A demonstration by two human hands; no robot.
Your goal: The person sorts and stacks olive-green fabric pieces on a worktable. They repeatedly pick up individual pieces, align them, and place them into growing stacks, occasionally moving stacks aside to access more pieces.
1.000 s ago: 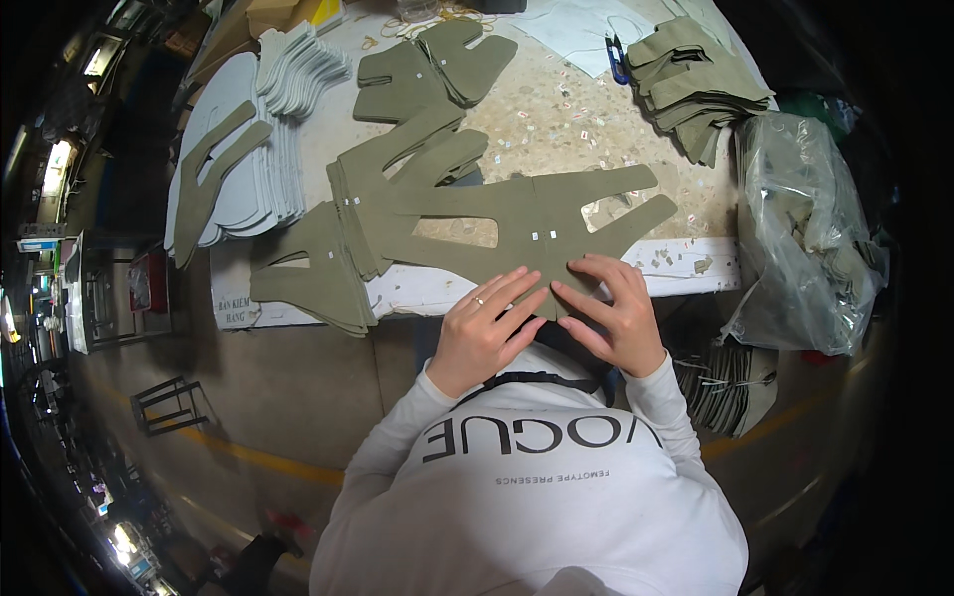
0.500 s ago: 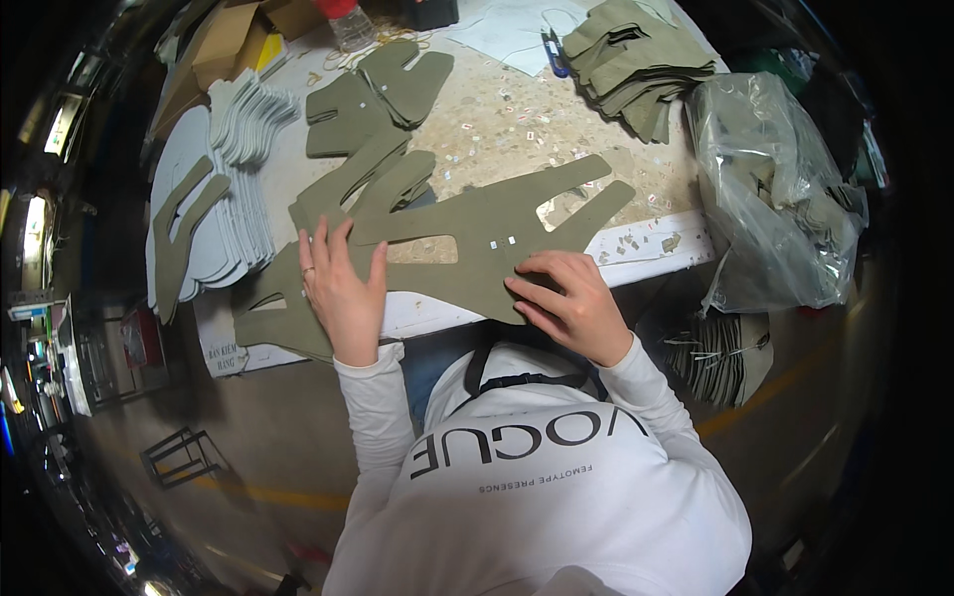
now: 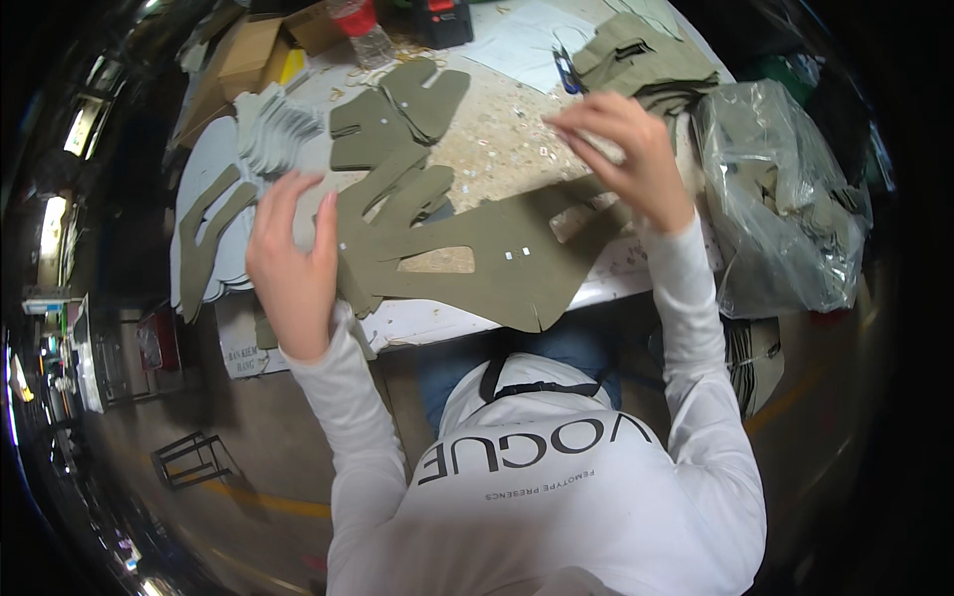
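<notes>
A large olive-green cut fabric piece (image 3: 487, 268) with cut-out slots and small white stickers lies flat along the near table edge. My left hand (image 3: 291, 263) hovers with spread fingers over its left end, where other olive pieces lie partly hidden beneath the arm. My right hand (image 3: 636, 154) is raised above the right end of the piece, slightly blurred, its fingers stretched leftward and apart; nothing shows in them. Just beyond those fingertips lie blue-handled thread snips (image 3: 568, 72). Folded olive pieces (image 3: 402, 104) rest farther back, beyond the large piece.
Stacked pale grey pieces (image 3: 214, 238) stand at the left, with olive strips on top. An olive stack (image 3: 636, 55) sits at the back right, beside a clear plastic bag (image 3: 770, 199). A red-capped bottle (image 3: 368, 40), a cardboard box (image 3: 253, 55) and small scraps are on the table (image 3: 487, 144).
Both hands have lifted off the large fabric piece. My right hand has moved up and to the right, toward the snips; my left hand has shifted left. The view has shifted slightly.
</notes>
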